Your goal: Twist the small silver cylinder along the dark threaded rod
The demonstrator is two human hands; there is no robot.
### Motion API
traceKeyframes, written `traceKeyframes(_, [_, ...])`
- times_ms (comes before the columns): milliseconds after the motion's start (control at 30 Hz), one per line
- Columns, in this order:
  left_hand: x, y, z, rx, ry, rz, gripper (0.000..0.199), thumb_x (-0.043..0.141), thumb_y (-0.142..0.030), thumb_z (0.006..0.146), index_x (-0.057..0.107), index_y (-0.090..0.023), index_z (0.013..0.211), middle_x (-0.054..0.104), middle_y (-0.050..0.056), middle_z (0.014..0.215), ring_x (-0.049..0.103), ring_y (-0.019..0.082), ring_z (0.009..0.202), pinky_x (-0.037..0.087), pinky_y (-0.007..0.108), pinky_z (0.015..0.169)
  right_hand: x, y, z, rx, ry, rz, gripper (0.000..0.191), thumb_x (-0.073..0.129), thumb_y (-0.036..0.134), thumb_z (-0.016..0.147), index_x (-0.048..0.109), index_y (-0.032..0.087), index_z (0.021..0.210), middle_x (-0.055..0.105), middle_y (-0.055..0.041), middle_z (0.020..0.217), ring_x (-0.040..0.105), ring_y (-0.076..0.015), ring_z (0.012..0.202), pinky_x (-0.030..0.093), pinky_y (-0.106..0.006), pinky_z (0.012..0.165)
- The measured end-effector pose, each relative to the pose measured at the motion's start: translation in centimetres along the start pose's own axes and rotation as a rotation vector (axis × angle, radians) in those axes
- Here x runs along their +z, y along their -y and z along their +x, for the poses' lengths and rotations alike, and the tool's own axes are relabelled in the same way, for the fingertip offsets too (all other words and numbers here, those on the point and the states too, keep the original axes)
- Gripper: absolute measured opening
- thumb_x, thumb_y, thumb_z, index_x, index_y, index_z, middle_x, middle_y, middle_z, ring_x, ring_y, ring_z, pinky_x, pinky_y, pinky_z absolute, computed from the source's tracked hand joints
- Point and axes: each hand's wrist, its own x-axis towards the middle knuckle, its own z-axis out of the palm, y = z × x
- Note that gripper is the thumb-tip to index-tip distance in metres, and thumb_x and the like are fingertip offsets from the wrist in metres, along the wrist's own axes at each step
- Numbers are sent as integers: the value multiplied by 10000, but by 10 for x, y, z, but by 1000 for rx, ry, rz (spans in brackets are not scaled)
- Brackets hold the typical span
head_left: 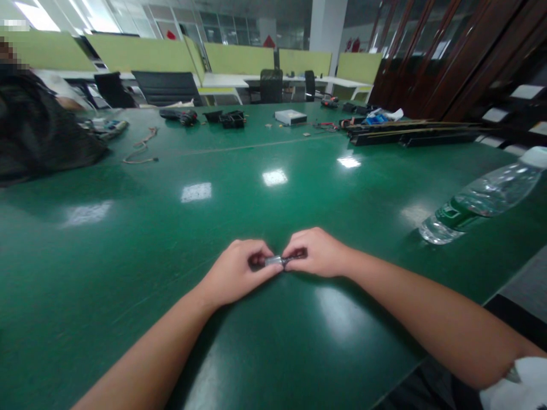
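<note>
A small silver cylinder-like piece (pixel 273 261) lies between my two hands, just above the green table (pixel 239 210). My left hand (pixel 239 270) is closed around its left part, thumb along the near side and fingers curled behind. My right hand (pixel 318 252) pinches at its right end, where something thin and dark shows by the fingertips. The fingertips of both hands almost meet. Much of the piece is hidden by the fingers, so its exact kind does not show.
A clear water bottle (pixel 482 199) with a green label stands at the right. Along the far side are a grey cable (pixel 139 149), black parts (pixel 231 118), a silver box-shaped drive (pixel 290 117) and long dark rails (pixel 410 134). A person (pixel 38 125) sits at the far left.
</note>
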Motion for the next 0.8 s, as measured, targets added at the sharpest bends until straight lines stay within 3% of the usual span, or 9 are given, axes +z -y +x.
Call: traceKeyframes(800, [1,3,-2,10,-14,19,292,666,-459,871,643,-183,776,655,-17,718,589,133,655,402,251,630,-12,6,-3,45,53,-57,131,736,258,812,768,164,896,694,-28,822,608,-125,739,424,-235,674])
